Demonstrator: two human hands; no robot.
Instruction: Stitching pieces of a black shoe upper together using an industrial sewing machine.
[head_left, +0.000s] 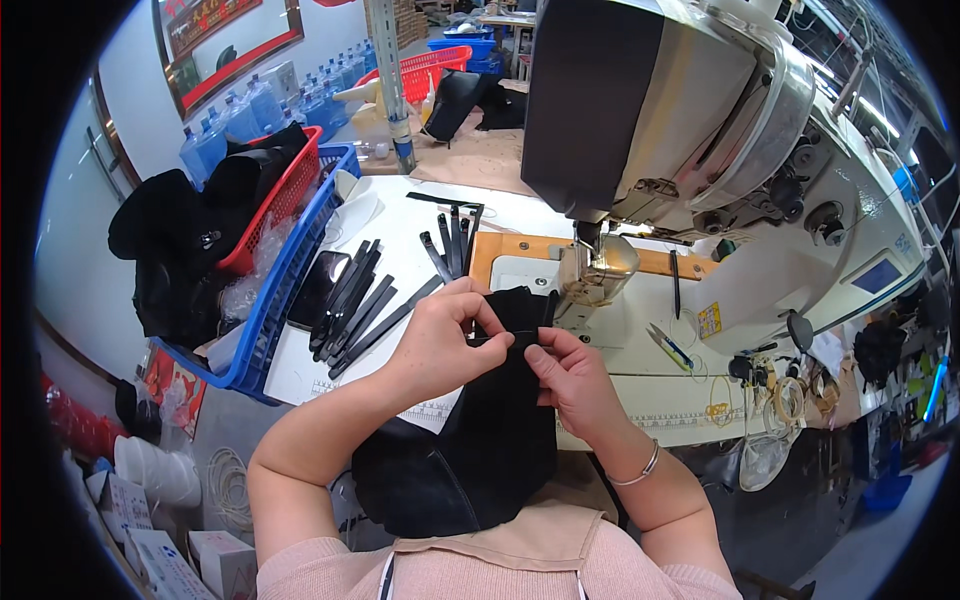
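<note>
A dark, soft black fabric piece [500, 420] with a stitched seam hangs from the table edge down over my lap. At its upper part, my left hand [445, 335] pinches the edge between thumb and fingers. Close beside it on the right, my right hand [575, 380] pinches the same edge with thumb and forefinger. A thin line runs between the fingertips, too small to name. Just beyond my right hand is the sewing machine's needle and presser area [590, 265], with the fabric's top end beside it.
Black strips [350, 305] lie on the white table left of my hands, beside a phone [318, 288]. A blue basket [250, 350] and a red basket [240, 262] with black pieces stand farther left. Thread snips [670, 347] lie right; the sewing machine head [690, 110] overhangs the table.
</note>
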